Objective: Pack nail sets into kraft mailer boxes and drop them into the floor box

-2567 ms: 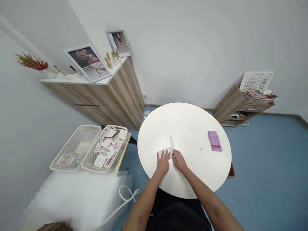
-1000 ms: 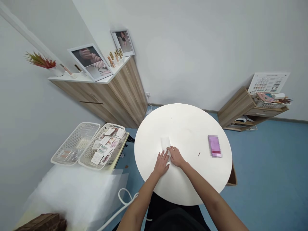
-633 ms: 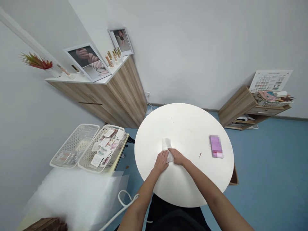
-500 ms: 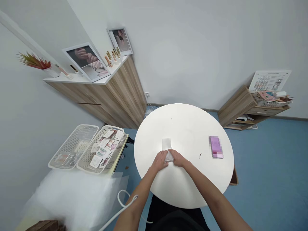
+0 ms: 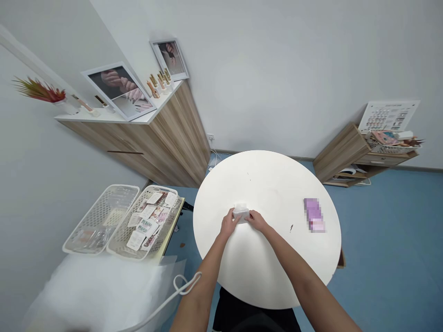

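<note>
On the round white table (image 5: 266,184) lies a small whitish, partly see-through wrapped packet (image 5: 241,215), with a short flap of white sheet at its far end. My left hand (image 5: 228,222) grips its left side, thumb on the near face. From the right, my right hand (image 5: 256,220) holds the opposite side with bent fingers. What is inside the wrapping, if anything, I cannot make out. A blurred purple item (image 5: 313,214) lies near the table's right edge.
Left of the table stand two white plastic baskets, one with clear packets (image 5: 93,235) and one with printed cards (image 5: 147,226). Below them are translucent white sheets (image 5: 114,286). A white cable (image 5: 166,304) crosses beside my left forearm. A wooden cabinet (image 5: 173,133) stands behind.
The white sheet that stretched out beyond my hands is now shorter and folded up into the packet. My hands have moved slightly away from me and now hold its two sides.
</note>
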{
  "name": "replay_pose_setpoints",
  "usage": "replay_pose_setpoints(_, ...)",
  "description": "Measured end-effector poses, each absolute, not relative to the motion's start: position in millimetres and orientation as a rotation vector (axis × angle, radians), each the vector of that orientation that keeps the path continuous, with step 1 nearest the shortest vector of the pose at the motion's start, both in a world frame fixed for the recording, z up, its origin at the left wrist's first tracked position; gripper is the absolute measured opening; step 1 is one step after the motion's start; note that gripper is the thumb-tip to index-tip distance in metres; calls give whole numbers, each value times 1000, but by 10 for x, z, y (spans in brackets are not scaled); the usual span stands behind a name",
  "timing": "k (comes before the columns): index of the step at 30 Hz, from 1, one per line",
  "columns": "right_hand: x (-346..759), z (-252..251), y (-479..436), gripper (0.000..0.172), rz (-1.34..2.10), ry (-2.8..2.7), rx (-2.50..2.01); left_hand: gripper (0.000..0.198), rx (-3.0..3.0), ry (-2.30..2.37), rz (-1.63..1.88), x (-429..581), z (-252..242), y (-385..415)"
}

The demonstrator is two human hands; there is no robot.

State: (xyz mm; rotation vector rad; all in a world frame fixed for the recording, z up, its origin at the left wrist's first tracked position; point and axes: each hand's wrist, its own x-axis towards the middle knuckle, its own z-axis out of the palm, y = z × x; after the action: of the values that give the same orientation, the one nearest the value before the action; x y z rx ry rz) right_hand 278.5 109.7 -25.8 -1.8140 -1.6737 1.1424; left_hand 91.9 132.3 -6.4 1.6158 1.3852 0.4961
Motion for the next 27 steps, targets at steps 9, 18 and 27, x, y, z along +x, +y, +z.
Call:
replay_pose_setpoints(9,2739,-342,1220,22,1195,-1314,-1908,56,1964,1629,663,1070,-244,1107)
replay_pose_setpoints(18,2656,-229,1113,18,739,-1581,-2002,42,2351,1474,322,987,-92,1012)
replay_pose_setpoints(27,2351,141,1193,20,394,-1989,-1834,55,2103,1597,308,631,252,914)
